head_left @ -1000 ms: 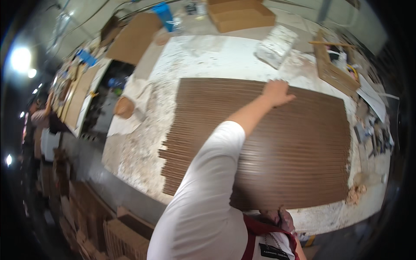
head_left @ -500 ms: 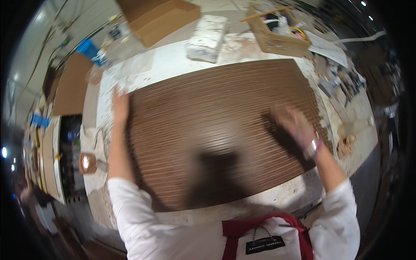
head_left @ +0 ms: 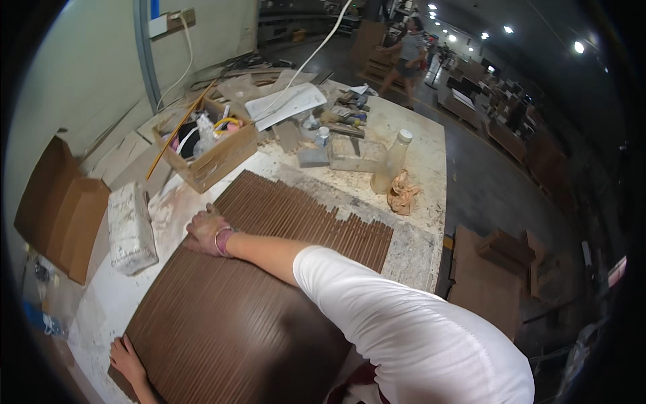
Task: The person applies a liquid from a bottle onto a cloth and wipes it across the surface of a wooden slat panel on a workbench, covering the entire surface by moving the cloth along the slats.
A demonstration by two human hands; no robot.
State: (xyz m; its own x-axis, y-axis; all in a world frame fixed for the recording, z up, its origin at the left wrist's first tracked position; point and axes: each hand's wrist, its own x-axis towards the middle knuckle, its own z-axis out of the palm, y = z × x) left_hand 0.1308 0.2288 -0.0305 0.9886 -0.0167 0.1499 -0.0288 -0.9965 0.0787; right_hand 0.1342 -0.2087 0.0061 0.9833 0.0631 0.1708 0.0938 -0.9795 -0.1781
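Observation:
A large panel of thin brown wooden slats [head_left: 222, 303] lies on the white work table. Its slat ends are uneven along the right side. My right hand [head_left: 207, 232] reaches across the panel and rests at its far edge, fingers bent against the slats, with a wristband on the wrist. Down at the lower left, my left hand [head_left: 128, 358] lies on the panel's edge near a corner, fingers stretched out. My right arm covers part of the slats, and a shadow darkens the near part.
Past the panel's far edge are a white-smeared block [head_left: 130, 229], a cardboard box [head_left: 64, 209] and a wooden box of odds and ends [head_left: 215, 165]. Tools [head_left: 346, 121], a bottle [head_left: 392, 165] and crumpled paper [head_left: 404, 193] stand farther right. A person [head_left: 409, 57] is in the background.
The view has swung to the right, bringing the tools and workshop floor into sight. My right hand has moved from above the slats to the panel's far edge. My left hand remains along the panel's edge.

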